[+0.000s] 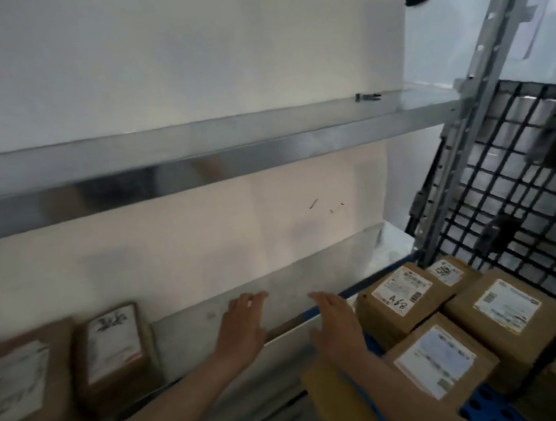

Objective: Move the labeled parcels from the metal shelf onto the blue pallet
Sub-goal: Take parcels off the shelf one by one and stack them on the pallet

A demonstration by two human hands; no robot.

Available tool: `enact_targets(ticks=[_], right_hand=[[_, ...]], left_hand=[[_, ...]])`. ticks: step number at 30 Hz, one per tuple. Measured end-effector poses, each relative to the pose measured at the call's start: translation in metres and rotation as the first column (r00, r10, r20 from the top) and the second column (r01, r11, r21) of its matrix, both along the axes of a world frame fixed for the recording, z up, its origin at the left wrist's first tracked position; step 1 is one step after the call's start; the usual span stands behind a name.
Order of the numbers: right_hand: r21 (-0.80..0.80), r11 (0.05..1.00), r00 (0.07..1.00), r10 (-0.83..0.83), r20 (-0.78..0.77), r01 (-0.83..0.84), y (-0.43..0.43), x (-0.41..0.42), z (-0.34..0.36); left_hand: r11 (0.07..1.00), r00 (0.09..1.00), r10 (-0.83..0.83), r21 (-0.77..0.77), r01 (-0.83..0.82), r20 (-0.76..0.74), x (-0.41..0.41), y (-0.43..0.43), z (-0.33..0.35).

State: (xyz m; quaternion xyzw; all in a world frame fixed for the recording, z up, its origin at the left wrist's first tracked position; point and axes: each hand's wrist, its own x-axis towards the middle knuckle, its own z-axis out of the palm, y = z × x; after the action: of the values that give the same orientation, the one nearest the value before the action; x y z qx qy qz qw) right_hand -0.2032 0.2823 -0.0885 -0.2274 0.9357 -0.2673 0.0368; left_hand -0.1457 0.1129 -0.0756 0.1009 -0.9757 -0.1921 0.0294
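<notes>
Labeled parcels on the metal shelf (194,342) and the blue pallet (489,409)
Two brown cardboard boxes, the left parcel (17,385) and the second parcel (114,347), sit side by side at the shelf's left end, blurred, white labels showing. On the pallet, the hand-marked parcel (399,297) sits packed among other brown boxes, labels up.

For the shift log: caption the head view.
Empty left hand and right hand hover between shelf parcels and loaded blue pallet.
</notes>
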Motion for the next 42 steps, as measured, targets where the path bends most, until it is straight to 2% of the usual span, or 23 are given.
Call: enact_targets(ticks=[7,14,18,21,28,37,42], right_hand=[[0.006,0.963,0.957,0.268,-0.112,-0.269,-0.106,0.054,0.024],[0.03,0.916,0.895,0.397,-0.204,-0.4,-0.176,0.161,0.046],[-0.035,0.894,0.875,0.43,-0.222,-0.447,-0.199,0.24,0.051],[-0.097,0.853,0.841,0.475,-0.258,-0.512,-0.222,0.301,0.054],[-0.053,0.751,0.742,0.636,-0.214,-0.659,-0.28,0.405,0.062],[0.037,0.66,0.648,0.746,-0.152,-0.751,-0.386,0.489,0.07],[0.029,0.626,0.619,0.777,-0.118,-0.78,-0.474,0.525,0.082]], left_hand=[[0.97,0.97,0.232,-0.053,-0.235,-0.07,0.091,-0.081,0.037],[0.873,0.874,0.464,-0.093,-0.479,-0.143,0.224,-0.136,0.057],[0.855,0.862,0.488,-0.124,-0.504,-0.139,0.319,-0.155,0.058],[0.798,0.811,0.569,-0.147,-0.584,-0.134,0.389,-0.173,0.053],[0.672,0.678,0.733,-0.099,-0.734,-0.055,0.527,-0.216,0.052],[0.499,0.499,0.866,-0.011,-0.867,-0.036,0.626,-0.283,0.05],[0.481,0.48,0.873,-0.013,-0.877,-0.091,0.673,-0.35,0.064]])
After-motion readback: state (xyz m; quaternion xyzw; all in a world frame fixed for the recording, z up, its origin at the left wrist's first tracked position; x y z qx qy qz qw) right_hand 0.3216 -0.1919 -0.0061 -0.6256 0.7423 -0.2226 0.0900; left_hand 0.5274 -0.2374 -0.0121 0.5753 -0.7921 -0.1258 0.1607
